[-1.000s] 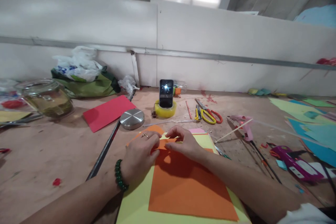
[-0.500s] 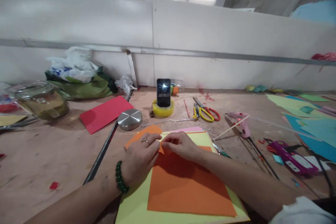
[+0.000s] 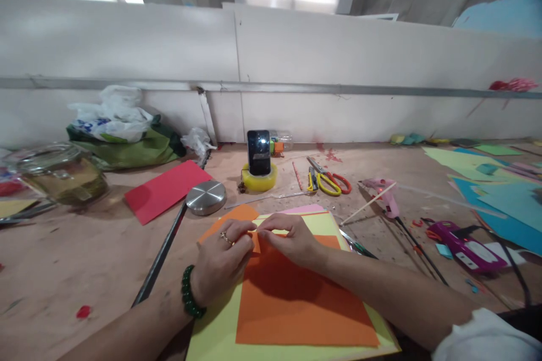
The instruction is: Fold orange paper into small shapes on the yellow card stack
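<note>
Over the upper part of a large orange paper sheet (image 3: pixel 305 310), my two hands meet at their fingertips. My left hand (image 3: pixel 224 256), wearing a ring and a green bead bracelet, pinches a small piece of orange paper (image 3: pixel 256 244). My right hand (image 3: pixel 294 241) has thumb and index finger pressed together at the top of that same piece; its edge there is partly hidden by the fingers. Beneath the orange sheet lies a stack of yellow paper (image 3: pixel 212 335). Another orange paper (image 3: pixel 237 215) pokes out behind my left hand.
Beyond the papers stand a phone (image 3: pixel 258 152) in a yellow tape roll (image 3: pixel 259 179) and a round metal lid (image 3: pixel 205 198). Scissors (image 3: pixel 332 183), a pink glue gun (image 3: pixel 386 196) and a purple tool (image 3: pixel 466 248) lie rightward. Red paper (image 3: pixel 167 190) and a glass jar (image 3: pixel 61 175) are leftward.
The view has tilted up slightly and shifted right. My fingertips stay together, and the small orange piece has turned a little, showing lower beside my left fingers.
</note>
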{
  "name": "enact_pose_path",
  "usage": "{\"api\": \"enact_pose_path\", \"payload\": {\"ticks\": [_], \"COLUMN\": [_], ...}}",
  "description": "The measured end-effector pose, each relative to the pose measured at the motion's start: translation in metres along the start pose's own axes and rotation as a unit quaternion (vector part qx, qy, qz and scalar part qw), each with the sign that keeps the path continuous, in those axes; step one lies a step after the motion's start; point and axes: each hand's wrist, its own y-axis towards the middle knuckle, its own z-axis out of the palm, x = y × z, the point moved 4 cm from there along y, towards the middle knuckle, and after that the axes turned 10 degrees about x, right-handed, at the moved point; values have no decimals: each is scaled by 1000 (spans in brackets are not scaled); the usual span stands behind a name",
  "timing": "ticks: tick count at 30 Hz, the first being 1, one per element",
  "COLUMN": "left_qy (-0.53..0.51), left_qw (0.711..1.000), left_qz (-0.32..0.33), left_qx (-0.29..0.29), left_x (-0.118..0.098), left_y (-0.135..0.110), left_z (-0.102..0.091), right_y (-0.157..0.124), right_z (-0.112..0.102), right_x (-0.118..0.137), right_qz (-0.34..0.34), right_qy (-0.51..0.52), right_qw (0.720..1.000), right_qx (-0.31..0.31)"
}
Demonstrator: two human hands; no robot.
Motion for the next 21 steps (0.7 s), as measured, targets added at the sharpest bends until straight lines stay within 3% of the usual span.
{"api": "enact_pose_path", "payload": {"ticks": [5, 15, 21], "left_qy": [15, -10, -7], "left_qw": [1000, 1000, 997], "left_qz": [5, -11, -69], "left_qx": [8, 19, 34], "left_x": [-3, 0, 10], "left_y": [2, -1, -2], "left_z": [3, 6, 5], "right_y": [-1, -1, -2], "right_z": [2, 4, 3], "right_x": [3, 4, 1], "right_qz": [-49, -46, -2], "right_qy": [-76, -119, -139], "right_qw": [996, 992, 990], "right_qx": [-15, -10, -23]}}
